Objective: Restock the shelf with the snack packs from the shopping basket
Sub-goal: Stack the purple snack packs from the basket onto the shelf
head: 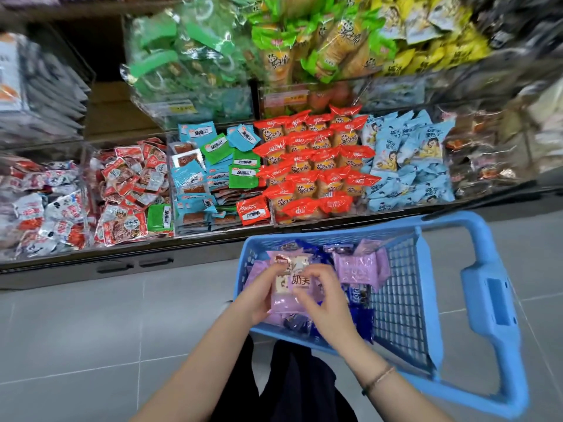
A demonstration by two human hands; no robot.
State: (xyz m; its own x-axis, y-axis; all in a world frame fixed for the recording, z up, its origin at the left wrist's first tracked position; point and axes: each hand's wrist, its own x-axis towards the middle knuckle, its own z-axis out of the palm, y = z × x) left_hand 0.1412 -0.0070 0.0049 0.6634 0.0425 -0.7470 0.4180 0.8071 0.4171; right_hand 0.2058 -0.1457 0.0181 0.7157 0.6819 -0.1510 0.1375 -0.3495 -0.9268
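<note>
A blue plastic shopping basket (399,287) sits on the floor in front of the shelf. Lilac and dark blue snack packs (356,266) lie inside it. Both hands are over the basket's left part, holding a small stack of lilac snack packs (289,287) between them. My left hand (259,295) grips the stack's left side. My right hand (320,300) pinches its right side with the fingers on top. The shelf (213,184) stands behind, its clear bins full of packets.
Shelf bins hold red-orange packs (316,162), light blue packs (408,162), blue and green flat packs (210,172) and red-white packs (128,190). The basket's handle (490,300) lies to the right. Grey tiled floor (91,330) spreads to the left.
</note>
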